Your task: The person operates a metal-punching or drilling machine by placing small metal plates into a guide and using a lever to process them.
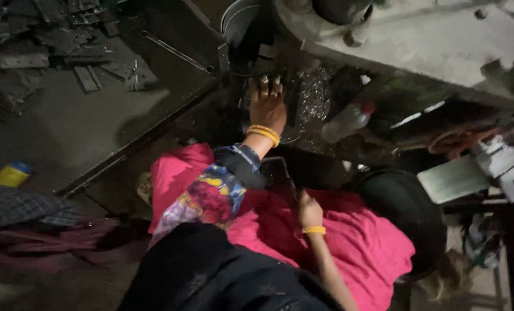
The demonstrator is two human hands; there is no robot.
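Observation:
My left hand (266, 103), with yellow bangles at the wrist and rings on the fingers, reaches forward, palm down, onto a dark machine part (251, 86). Shiny metal shavings (314, 95) lie just to its right. Its fingertips disappear into shadow, so any grip is hidden. My right hand (308, 210), also wearing a yellow bangle, rests curled closed on the pink cloth (360, 242) over my lap. It sits beside a dark flat piece (277, 173). I cannot see anything held in it.
A clear plastic bottle (346, 122) with a red cap lies right of the shavings. A pale machine body (441, 46) spans the top right. Flat metal strips (87, 78) are scattered at the top left. A yellow-and-blue object (12, 174) sits at the left.

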